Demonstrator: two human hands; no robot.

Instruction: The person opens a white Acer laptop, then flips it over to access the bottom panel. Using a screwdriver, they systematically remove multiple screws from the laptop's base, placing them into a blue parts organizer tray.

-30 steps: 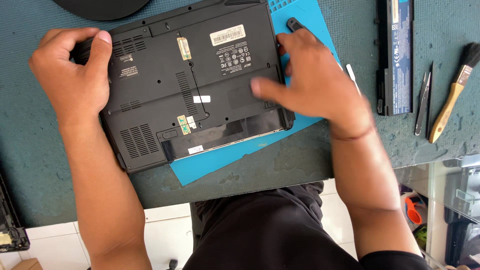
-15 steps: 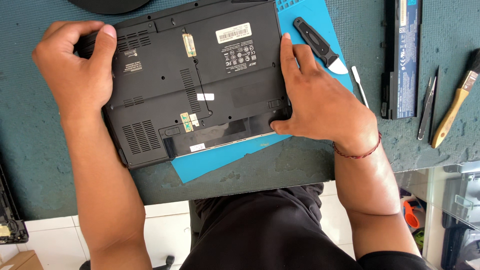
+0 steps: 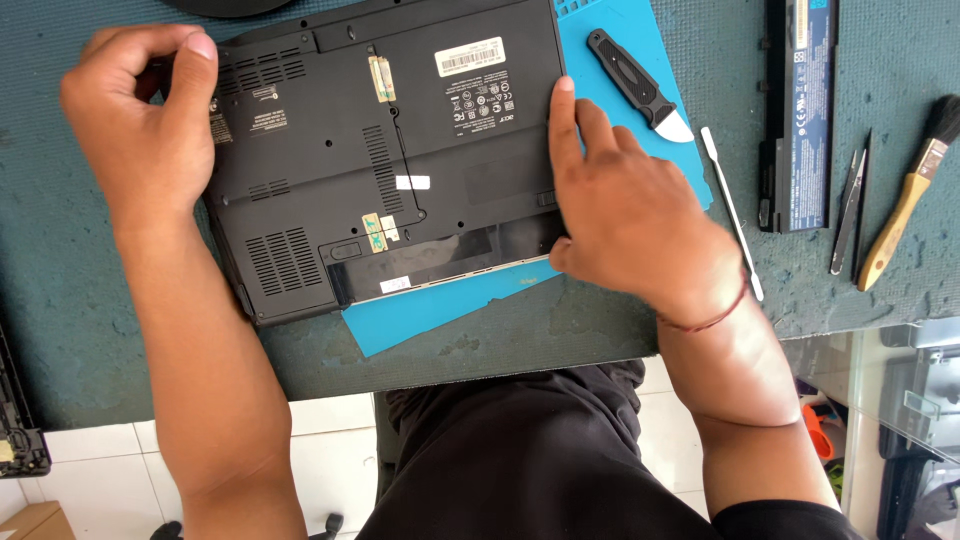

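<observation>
A black laptop (image 3: 400, 150) lies upside down on a blue mat (image 3: 440, 310), its underside with vents and stickers facing up. My left hand (image 3: 140, 110) grips the laptop's left edge, thumb over the corner. My right hand (image 3: 630, 210) holds the right edge near the empty battery bay, with the index finger stretched along the side and the thumb at the front corner.
On the teal table top (image 3: 90, 300) right of the laptop lie a black-handled pry tool (image 3: 640, 85), a thin white spudger (image 3: 730, 210), a black battery pack (image 3: 800, 110), tweezers (image 3: 850, 205) and a wooden-handled brush (image 3: 905, 200). The table's front edge runs just before my lap.
My right hand has slid from on top of the laptop's right part to its right edge, uncovering the pry tool. The left hand has kept its grip.
</observation>
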